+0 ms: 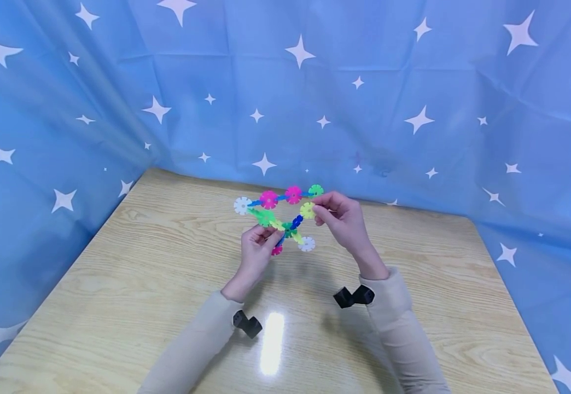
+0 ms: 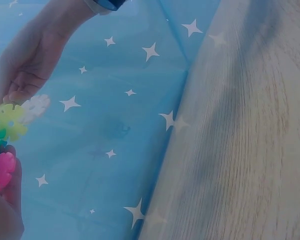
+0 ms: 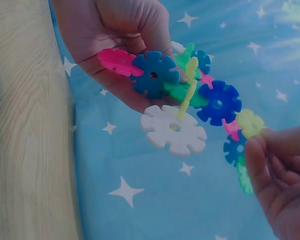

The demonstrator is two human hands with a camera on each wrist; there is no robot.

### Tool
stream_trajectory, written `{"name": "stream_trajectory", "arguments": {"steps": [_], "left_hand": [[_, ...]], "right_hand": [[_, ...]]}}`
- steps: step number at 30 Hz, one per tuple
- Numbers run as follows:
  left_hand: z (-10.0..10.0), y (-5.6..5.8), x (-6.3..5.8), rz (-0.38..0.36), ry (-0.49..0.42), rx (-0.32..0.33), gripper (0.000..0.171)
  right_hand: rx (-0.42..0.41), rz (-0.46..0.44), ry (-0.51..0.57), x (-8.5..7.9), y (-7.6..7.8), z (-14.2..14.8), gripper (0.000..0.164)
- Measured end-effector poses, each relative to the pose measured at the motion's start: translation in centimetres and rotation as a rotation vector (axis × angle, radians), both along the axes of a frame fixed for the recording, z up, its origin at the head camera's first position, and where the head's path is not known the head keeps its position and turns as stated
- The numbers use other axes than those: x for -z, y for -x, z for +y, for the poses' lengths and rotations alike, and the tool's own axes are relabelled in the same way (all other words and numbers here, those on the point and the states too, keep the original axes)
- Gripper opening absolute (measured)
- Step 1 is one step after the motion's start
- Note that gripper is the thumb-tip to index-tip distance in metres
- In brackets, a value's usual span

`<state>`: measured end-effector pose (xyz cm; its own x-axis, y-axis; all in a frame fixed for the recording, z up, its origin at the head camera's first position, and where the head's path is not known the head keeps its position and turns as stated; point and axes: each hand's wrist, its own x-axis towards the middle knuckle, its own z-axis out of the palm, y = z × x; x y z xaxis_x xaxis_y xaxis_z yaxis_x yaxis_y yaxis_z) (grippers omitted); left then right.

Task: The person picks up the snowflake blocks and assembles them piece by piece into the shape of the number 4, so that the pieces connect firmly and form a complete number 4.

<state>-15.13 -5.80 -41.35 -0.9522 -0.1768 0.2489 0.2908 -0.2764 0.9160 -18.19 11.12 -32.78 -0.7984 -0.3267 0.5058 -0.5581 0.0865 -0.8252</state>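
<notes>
A chain of notched plastic snowflake discs, slotted edge to edge, is held up above the table by both hands. My left hand [image 1: 255, 254] grips it low, by a blue disc [image 3: 157, 87] that has a pink disc [image 3: 116, 61] attached. Between thumb and fingers, my right hand [image 1: 344, 223] pinches a yellow disc [image 1: 306, 211], which joins a dark blue disc [image 3: 227, 107]. A white disc [image 1: 307, 247] sticks out below on another yellow piece. The far strand runs from a white disc [image 1: 238, 206] past two pink discs to a green disc [image 1: 316, 189] behind the right fingers.
The wooden table [image 1: 167, 284] spreads beneath both arms. A blue star-patterned curtain [image 1: 374, 120] hangs behind it and along the sides. Black cameras are strapped at the left cuff [image 1: 221, 303] and the right cuff [image 1: 389, 295].
</notes>
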Motion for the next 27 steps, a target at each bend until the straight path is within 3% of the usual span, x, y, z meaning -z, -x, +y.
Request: {"name": "stream_trajectory", "arguments": {"steps": [6, 13, 19, 23, 27], "left_hand": [[0.1, 0.0, 0.0, -0.004, -0.003, -0.012, 0.009], [0.5, 0.2, 0.2, 0.014, -0.025, -0.032, 0.009], [0.8, 0.4, 0.1, 0.008, -0.024, -0.031, 0.01], [0.9, 0.4, 0.2, -0.022, -0.034, -0.039, 0.01], [0.8, 0.4, 0.5, -0.019, -0.054, -0.057, 0.009]], "right_hand": [[-0.001, 0.036, -0.026, -0.3, -0.3, -0.4, 0.006], [0.018, 0.067, -0.017, 0.5, 0.3, -0.2, 0.004], [0.04, 0.115, -0.016, -0.2, -0.4, -0.4, 0.005], [0.031, 0.13, -0.025, 1.0, 0.4, -0.1, 0.006], [0.004, 0.085, -0.01, 2.1, 1.4, 0.0, 0.006]]}}
